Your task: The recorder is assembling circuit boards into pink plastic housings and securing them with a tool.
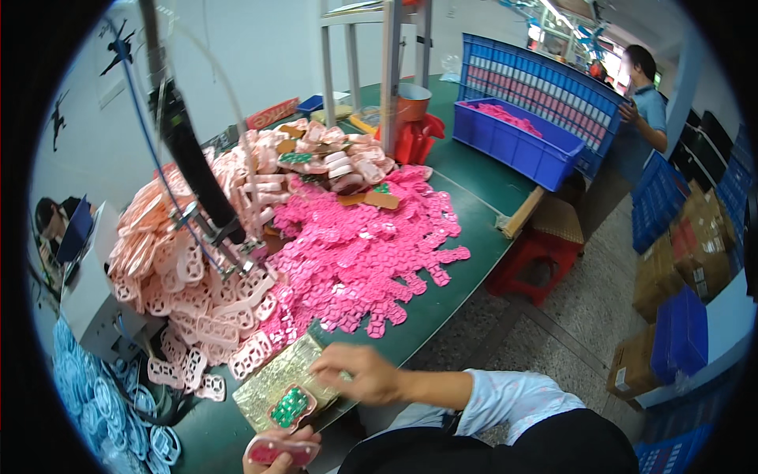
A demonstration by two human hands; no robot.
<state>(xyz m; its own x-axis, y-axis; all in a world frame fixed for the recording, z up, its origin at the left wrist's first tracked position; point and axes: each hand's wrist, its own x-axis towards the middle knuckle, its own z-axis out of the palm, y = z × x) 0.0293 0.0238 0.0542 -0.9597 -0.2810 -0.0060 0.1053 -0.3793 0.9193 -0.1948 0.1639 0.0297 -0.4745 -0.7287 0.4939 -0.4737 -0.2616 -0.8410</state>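
Observation:
My left hand (308, 436), at the lower edge, grips a small pink plastic piece (276, 452) with a pale rim and a deeper pink middle. Just beyond it, a pale pink piece with a shiny green insert (289, 406) lies on a gold-coloured block (264, 385). Over the right part of that block hovers my right hand (362, 374), its fingers curled together. A bit of green shows by its fingertips, too small to name. Bright pink lattice pieces (371, 253) are heaped past the block, with pale pink openwork pieces (189, 272) heaped to the left.
A black upright tool (197, 158) with hoses stands among the heaps. Light blue pieces (103, 403) pile up at lower left. Beyond are a blue bin (513, 146), a red stool (537, 265) and cardboard boxes (683, 257). A person (643, 103) stands at far right; another person (51, 217) is at left.

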